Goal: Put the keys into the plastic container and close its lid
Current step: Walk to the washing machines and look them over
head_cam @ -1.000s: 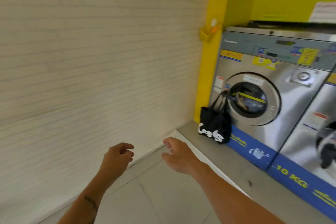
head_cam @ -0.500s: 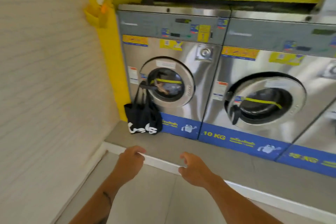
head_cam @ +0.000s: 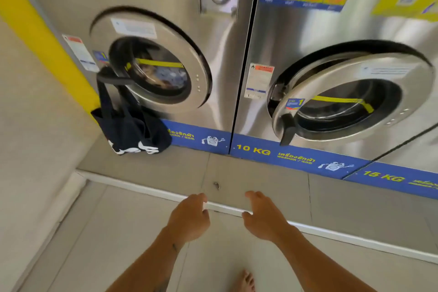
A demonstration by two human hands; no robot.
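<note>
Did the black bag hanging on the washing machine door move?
No. The black bag hangs from the same washer door handle, its bottom resting on the grey ledge as before. Only the camera came closer.

Bright, even light; soft glare streaks the steel washer fronts (head_cam: 227, 59). Motion blur softens stickers, and wide-angle distortion bends edges.

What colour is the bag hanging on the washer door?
Dark navy cloth bag with white lettering, head view.
</note>
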